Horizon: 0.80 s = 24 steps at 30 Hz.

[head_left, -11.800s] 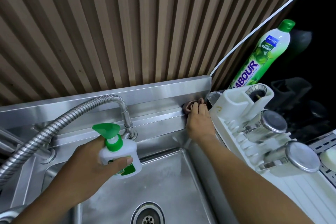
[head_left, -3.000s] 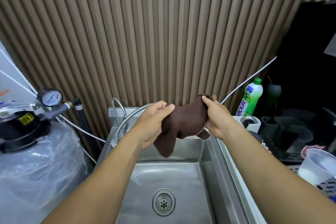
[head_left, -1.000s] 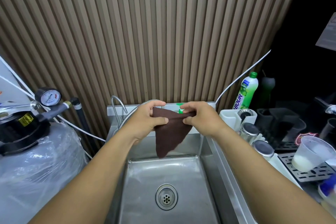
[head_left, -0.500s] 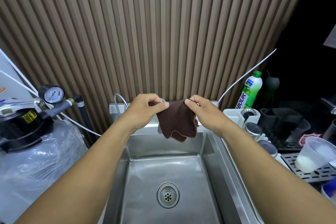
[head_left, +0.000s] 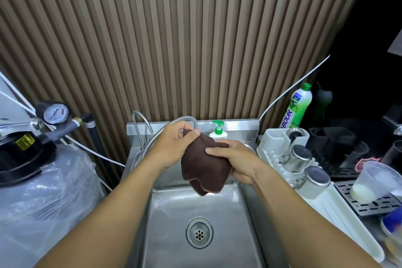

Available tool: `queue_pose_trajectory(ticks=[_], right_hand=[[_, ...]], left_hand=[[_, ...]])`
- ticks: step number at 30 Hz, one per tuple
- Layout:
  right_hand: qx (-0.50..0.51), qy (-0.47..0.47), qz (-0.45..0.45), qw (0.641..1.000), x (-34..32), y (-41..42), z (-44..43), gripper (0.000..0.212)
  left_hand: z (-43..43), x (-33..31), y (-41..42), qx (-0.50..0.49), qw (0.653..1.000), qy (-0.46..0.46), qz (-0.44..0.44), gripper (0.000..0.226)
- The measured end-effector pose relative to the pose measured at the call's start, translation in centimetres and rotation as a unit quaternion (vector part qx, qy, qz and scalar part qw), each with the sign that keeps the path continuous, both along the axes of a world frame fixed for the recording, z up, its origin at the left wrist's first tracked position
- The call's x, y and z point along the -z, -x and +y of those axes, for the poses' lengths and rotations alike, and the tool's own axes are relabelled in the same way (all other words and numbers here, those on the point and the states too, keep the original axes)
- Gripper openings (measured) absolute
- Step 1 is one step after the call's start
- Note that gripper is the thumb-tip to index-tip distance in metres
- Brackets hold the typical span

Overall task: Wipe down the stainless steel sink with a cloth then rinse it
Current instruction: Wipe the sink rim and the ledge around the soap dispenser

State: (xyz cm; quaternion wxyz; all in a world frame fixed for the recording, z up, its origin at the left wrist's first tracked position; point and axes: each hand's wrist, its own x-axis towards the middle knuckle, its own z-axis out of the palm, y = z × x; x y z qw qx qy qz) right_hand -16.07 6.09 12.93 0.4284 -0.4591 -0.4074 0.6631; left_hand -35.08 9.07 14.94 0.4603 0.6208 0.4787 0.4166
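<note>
Both hands fold the cloth above the sink: left hand pinches its top, right hand clasps its side. Next, I reckon, press it down and wipe.

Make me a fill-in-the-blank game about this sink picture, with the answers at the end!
1. Both hands hold a ____ cloth above the sink.
2. The pump bottle behind the hands has a ____ top.
3. The round drain sits in the sink's ____.
4. The pressure gauge is on the person's ____ side.

Answers: brown; green; bottom; left
</note>
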Motion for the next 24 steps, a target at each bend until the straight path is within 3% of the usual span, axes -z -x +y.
queue_pose_trajectory(ticks=[6,10,13,16,20,22,24], right_hand=[[0.003,0.006,0.052,0.999,-0.1,0.6,0.6,0.031],[0.027,-0.022,0.034,0.999,-0.2,0.6,1.4,0.033],[0.026,-0.021,0.02,0.999,-0.4,0.9,1.7,0.027],[0.027,-0.013,0.016,0.999,0.0,0.9,1.6,0.023],[0.032,0.009,0.005,0.999,1.6,0.6,1.3,0.025],[0.045,0.028,0.005,0.999,2.6,0.6,1.2,0.024],[0.059,0.045,0.0,0.997,3.8,0.4,1.1,0.024]], left_hand=[[0.1,0.1,0.9,0.015,0.996,0.054,-0.064,0.003],[0.4,-0.1,2.2,0.054,0.988,0.09,-0.117,0.016],[0.4,-0.5,3.3,0.023,0.995,0.062,-0.077,0.011],[0.7,-0.5,5.1,-0.092,0.995,-0.008,-0.043,0.009],[1.7,1.1,7.9,-0.255,0.957,-0.083,0.111,0.014],[2.3,2.8,9.2,-0.233,0.951,-0.02,0.204,0.035],[3.0,5.0,10.3,-0.154,0.955,0.083,0.24,0.052]])
